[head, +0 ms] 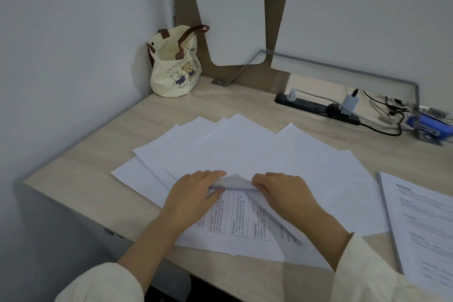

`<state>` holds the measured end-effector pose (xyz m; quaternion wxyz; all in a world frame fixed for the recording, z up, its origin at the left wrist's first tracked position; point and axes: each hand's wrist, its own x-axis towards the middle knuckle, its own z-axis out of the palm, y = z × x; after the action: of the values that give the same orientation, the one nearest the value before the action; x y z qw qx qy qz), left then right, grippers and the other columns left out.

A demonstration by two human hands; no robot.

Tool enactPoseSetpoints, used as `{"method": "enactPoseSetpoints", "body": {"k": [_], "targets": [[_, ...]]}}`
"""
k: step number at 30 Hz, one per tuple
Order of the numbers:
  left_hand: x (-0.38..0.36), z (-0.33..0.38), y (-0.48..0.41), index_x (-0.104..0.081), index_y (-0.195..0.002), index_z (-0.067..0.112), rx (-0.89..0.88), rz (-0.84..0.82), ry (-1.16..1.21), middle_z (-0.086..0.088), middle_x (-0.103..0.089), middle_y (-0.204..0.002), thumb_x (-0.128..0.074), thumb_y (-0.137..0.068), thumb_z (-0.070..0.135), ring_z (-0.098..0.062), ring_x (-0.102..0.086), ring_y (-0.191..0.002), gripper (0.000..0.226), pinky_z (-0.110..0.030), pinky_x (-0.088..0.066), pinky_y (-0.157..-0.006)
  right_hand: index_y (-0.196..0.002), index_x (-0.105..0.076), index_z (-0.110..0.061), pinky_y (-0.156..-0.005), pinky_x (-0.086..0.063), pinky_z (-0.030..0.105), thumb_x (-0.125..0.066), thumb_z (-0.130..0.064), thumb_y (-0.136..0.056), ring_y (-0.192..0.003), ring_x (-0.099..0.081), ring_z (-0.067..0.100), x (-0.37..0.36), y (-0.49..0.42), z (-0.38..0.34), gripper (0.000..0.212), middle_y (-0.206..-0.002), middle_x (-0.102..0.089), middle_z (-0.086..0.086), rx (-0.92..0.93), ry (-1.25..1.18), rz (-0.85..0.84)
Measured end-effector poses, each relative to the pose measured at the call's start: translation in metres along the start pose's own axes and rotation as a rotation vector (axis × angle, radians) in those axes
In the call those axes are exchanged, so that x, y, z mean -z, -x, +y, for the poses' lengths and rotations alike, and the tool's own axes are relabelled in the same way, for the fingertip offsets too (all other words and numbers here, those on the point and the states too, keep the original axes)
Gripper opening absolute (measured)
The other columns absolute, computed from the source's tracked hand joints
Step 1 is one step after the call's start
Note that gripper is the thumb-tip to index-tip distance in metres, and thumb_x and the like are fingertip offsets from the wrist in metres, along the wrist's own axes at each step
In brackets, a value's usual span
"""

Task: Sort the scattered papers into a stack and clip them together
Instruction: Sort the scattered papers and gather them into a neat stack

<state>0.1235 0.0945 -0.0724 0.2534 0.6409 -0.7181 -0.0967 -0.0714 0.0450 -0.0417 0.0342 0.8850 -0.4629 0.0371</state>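
Surface (73, 179) in pale wood grain is seen from above, set into a corner of grey walls. Most of its middle is covered by the papers (245, 149): white sheets fanned out and overlapping at different angles, blank sides up, not yet squared into a stack. A printed sheet (235, 218) with boxed columns of text is exposed at the near edge of the spread, between the forearms. A separate printed document (421, 223) is laid at the right edge, apart from the fan. A cream tote bag (174, 73) with brown handles and a bear print is stood upright in the far left corner against the wall. The left hand (196, 193) and right hand (284, 191) are placed close together over the near middle of the fan. The raised corner (234, 181) of one blank sheet is lifted between them: it is pinched by the left hand, thumb under, fingers over, and gripped at its other side by the curled fingers of the right hand. A black power strip (316, 108) with plugs and cables is laid along the back right. A small blue object (431, 125) is seen beyond it, too blurred to identify.
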Motion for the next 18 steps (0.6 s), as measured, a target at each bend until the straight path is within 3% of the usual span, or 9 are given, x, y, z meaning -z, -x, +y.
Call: {"method": "enactPoseSetpoints", "body": {"k": [2, 4, 8, 10, 13, 16, 18], "targets": [[0.007, 0.003, -0.004, -0.048, -0.131, 0.035, 0.08, -0.037, 0.07, 0.021, -0.056, -0.112, -0.055, -0.089, 0.04, -0.004, -0.057, -0.101, 0.042, -0.017, -0.042, -0.084, -0.084, -0.046, -0.021, -0.052, -0.028, 0.027, -0.031, -0.024, -0.099, -0.068, -0.05, 0.019, 0.008, 0.005, 0.006, 0.021, -0.075, -0.051, -0.004, -0.032, -0.098, -0.045], [0.012, 0.006, -0.009, -0.049, -0.129, 0.037, 0.132, -0.074, 0.131, 0.023, -0.052, -0.109, -0.055, -0.088, 0.043, 0.001, -0.052, -0.097, 0.042, -0.012, -0.038, -0.08, -0.091, -0.054, -0.023, -0.063, -0.039, 0.028, -0.033, -0.029, -0.099, -0.081, -0.058, 0.016, 0.02, 0.009, 0.01, 0.024, -0.088, -0.062, -0.006, -0.083, -0.23, 0.025], [0.014, 0.013, -0.013, -0.066, -0.113, 0.024, 0.163, -0.055, 0.166, 0.002, -0.07, -0.105, -0.052, -0.091, 0.038, -0.015, -0.064, -0.091, 0.03, -0.025, -0.046, -0.076, -0.1, -0.063, -0.029, -0.081, -0.051, 0.028, -0.05, -0.028, -0.094, -0.09, -0.061, 0.008, 0.03, 0.011, 0.015, 0.015, -0.101, -0.066, -0.013, -0.201, -0.621, 0.207], [0.021, 0.019, -0.015, -0.069, -0.106, 0.018, 0.196, 0.053, 0.234, -0.003, -0.072, -0.095, -0.053, -0.091, 0.037, -0.019, -0.066, -0.085, 0.029, -0.03, -0.049, -0.073, -0.119, -0.054, -0.034, -0.088, -0.05, 0.029, -0.056, -0.03, -0.09, -0.104, -0.057, 0.005, 0.033, 0.012, 0.02, 0.029, -0.12, -0.057, -0.014, -0.285, -0.748, 0.341], [0.041, 0.029, -0.018, -0.071, -0.09, 0.011, 0.277, 0.264, 0.603, -0.001, -0.074, -0.085, -0.061, -0.087, 0.035, -0.017, -0.068, -0.08, 0.026, -0.032, -0.054, -0.075, -0.142, -0.029, -0.028, -0.094, -0.038, 0.028, -0.057, -0.032, -0.088, -0.126, -0.043, 0.012, 0.037, 0.015, 0.031, 0.061, -0.145, -0.037, -0.003, -0.498, -0.887, 0.501], [0.063, 0.041, -0.02, -0.069, -0.093, 0.023, 0.319, 0.345, 1.1, 0.016, -0.075, -0.084, -0.06, -0.087, 0.024, 0.001, -0.069, -0.082, 0.011, -0.015, -0.054, -0.072, -0.147, -0.02, -0.025, -0.099, -0.032, 0.031, -0.054, -0.036, -0.09, -0.134, -0.037, 0.02, 0.034, 0.018, 0.039, 0.067, -0.15, -0.031, 0.004, -0.667, -1.132, 0.378], [0.07, 0.042, -0.021, -0.068, -0.105, 0.02, 0.293, 0.344, 1.387, 0.009, -0.074, -0.1, -0.058, -0.087, 0.021, -0.005, -0.069, -0.094, 0.02, -0.018, -0.055, -0.077, -0.147, -0.02, -0.028, -0.102, -0.031, 0.034, -0.054, -0.043, -0.087, -0.133, -0.038, 0.022, 0.027, 0.024, 0.039, 0.07, -0.149, -0.034, 0.002, -0.693, -1.259, 0.237]]}}
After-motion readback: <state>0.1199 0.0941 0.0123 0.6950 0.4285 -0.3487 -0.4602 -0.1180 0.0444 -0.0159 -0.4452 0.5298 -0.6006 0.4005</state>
